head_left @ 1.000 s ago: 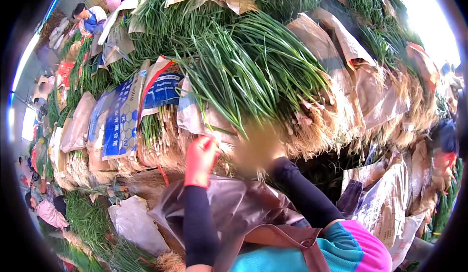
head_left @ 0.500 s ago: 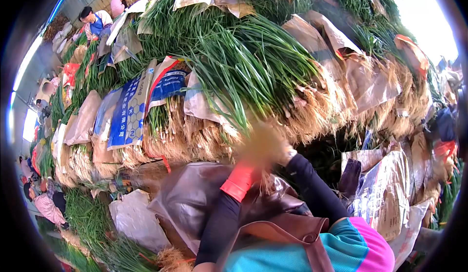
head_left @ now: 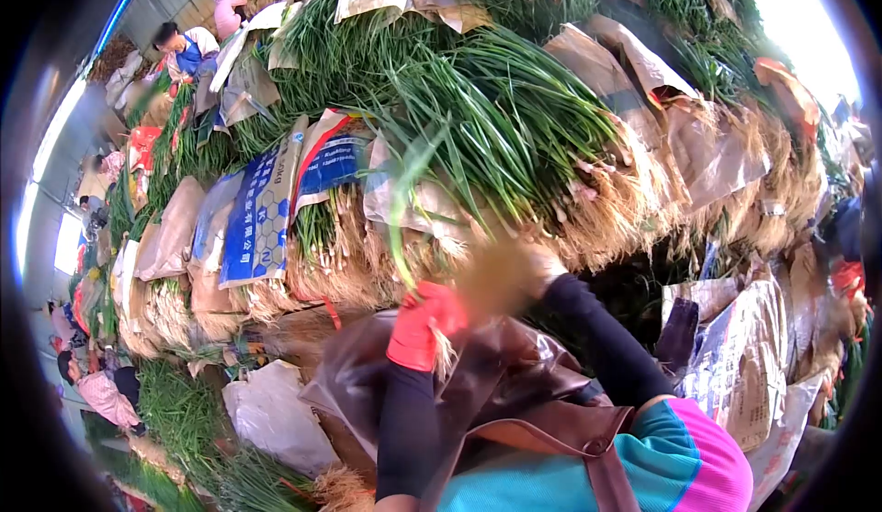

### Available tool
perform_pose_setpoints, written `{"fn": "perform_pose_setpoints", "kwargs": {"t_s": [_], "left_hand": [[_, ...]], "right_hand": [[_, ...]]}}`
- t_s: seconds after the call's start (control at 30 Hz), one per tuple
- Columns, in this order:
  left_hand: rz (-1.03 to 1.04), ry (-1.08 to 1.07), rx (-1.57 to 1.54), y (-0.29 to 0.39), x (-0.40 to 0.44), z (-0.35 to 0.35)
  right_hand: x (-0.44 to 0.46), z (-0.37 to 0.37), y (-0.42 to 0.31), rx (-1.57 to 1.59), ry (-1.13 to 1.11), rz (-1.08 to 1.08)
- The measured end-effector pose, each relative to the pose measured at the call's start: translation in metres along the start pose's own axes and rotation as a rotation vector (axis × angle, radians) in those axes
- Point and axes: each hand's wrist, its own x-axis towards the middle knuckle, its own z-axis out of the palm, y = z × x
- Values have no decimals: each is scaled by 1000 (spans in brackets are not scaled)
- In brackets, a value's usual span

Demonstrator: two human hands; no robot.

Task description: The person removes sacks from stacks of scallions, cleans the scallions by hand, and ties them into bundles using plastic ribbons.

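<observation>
My left hand (head_left: pixel 428 324), in a red glove, is closed around a scallion (head_left: pixel 398 227). Its green leaves stick up above the fist, blurred at the top, and pale roots hang out below. A brownish blur covers the fingers of my right hand (head_left: pixel 544 269), so I cannot see whether they grip anything. That hand is by the lower front of a large heap of scallions (head_left: pixel 496 117), close to some white stalk ends. The heap's leaves point up and to the left, and its tan roots face right and toward me.
Sacks (head_left: pixel 253 223) and brown paper sheets (head_left: pixel 721 149) lie among stacked scallions. A brown apron (head_left: pixel 367 365) covers my front. More scallions (head_left: pixel 179 411) and a pale sheet (head_left: pixel 280 416) lie at lower left. A person in a blue apron (head_left: pixel 188 53) works at upper left; others sit at far left.
My left hand has moved left, away from my right hand, and the scallion in it now shows. My right hand stays by the heap. The whole view has shifted slightly.
</observation>
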Motion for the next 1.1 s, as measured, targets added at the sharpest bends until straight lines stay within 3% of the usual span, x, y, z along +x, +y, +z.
{"fn": "perform_pose_setpoints", "kwargs": {"t_s": [0.07, 0.13, 0.2, 0.23, 0.27, 0.33, 0.43, 0.53, 0.57, 0.67, 0.73, 0.83, 0.87, 0.93, 1.0, 1.07, 1.1], "left_hand": [[61, -14, -114, 15, 12, -24], [-190, 392, 130, 32, 29, -33], [-271, 606, 281, 20, 43, -56], [-299, 636, 288, 9, 44, -84], [-328, 646, 141, 1, 44, -92], [-386, 686, -152, -15, 44, -108], [-390, 601, 27, -20, 33, -58], [-349, 541, 50, -26, 13, -31], [-380, 538, -71, -30, 7, -27], [-389, 467, -243, -33, -14, -23], [-397, 465, -194, -36, -22, -30], [-249, 511, -27, -42, -16, -20], [-175, 509, -74, -46, -14, -26], [-196, 730, -113, -42, -11, -34], [-263, 578, -84, -27, -8, -45], [-293, 622, 100, -16, 9, -43], [-289, 604, 19, -17, 16, -50]], "right_hand": [[39, 20, -26, -126, -54, 195], [71, 45, -32, -204, -115, 307], [97, 79, -15, -235, -252, 378], [89, 63, -33, -212, -197, 340], [76, 56, -43, -146, -86, 264], [52, 35, -60, -101, -202, 188], [12, 71, -17, 6, -42, -101], [22, 78, -2, 155, -8, -59], [29, 81, -2, 205, -11, -10], [35, 89, -17, 514, -278, 138], [36, 77, -28, 214, -182, 36], [28, 97, 2, -56, -49, 122], [19, 95, 14, -23, -97, 121], [-10, 95, 31, 175, -430, 55], [-30, 86, 39, 131, -600, -1], [-23, 82, 45, -46, -358, -22], [-14, 85, 46, -106, -189, -47]]}}
